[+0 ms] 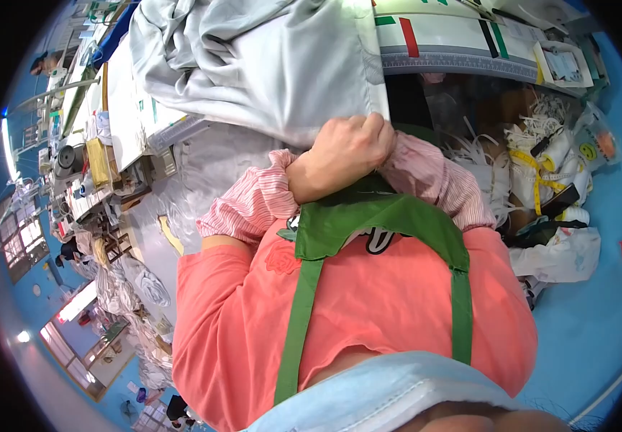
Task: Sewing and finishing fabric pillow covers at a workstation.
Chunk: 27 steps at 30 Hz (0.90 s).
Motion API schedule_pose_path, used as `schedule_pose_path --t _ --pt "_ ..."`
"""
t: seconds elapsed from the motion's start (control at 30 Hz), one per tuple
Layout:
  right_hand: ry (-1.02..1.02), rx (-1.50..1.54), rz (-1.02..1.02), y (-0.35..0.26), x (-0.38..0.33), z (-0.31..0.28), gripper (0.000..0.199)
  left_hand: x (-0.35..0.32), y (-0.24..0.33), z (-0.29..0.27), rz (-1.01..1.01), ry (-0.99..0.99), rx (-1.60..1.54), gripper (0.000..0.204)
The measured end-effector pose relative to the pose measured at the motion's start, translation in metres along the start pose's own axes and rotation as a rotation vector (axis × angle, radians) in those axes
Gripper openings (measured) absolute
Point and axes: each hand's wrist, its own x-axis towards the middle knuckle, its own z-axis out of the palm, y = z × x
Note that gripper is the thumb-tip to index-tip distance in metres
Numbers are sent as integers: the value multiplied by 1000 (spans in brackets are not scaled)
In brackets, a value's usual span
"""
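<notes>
My left hand (347, 149) is closed into a fist at the lower right corner of a large light grey satin-like cloth (311, 83). Its fingers curl away from view, against the cuff of my right sleeve (437, 169), so I cannot make out what they hold. My right forearm, in a pink striped sleeve, comes in from the right and ends behind that fist. The right hand itself is hidden there. The cloth lies bunched at its left, smoother toward its straight, stitched right edge, and hangs over the table's front.
A white table (440, 32) with a ruler strip (462, 63) and coloured tapes runs behind. To the right are a tape measure (539, 176), a white plastic bag (559, 255) and an open box (563, 65). Heaped pale fabric (145, 288) and workshop clutter line the left.
</notes>
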Motion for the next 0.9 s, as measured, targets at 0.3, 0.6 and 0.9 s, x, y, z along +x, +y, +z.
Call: schedule_pose_path --t 0.3,0.6,0.9 --pt "276 -754 -574 1 -22 -32 18 -10 -18 21 78 -145 -60 9" --pt "-102 -925 -841 18 -12 -46 27 89 -89 15 206 -87 -51 14" --pt "-71 -896 -795 12 -8 -45 23 108 -201 18 183 -79 110 13"
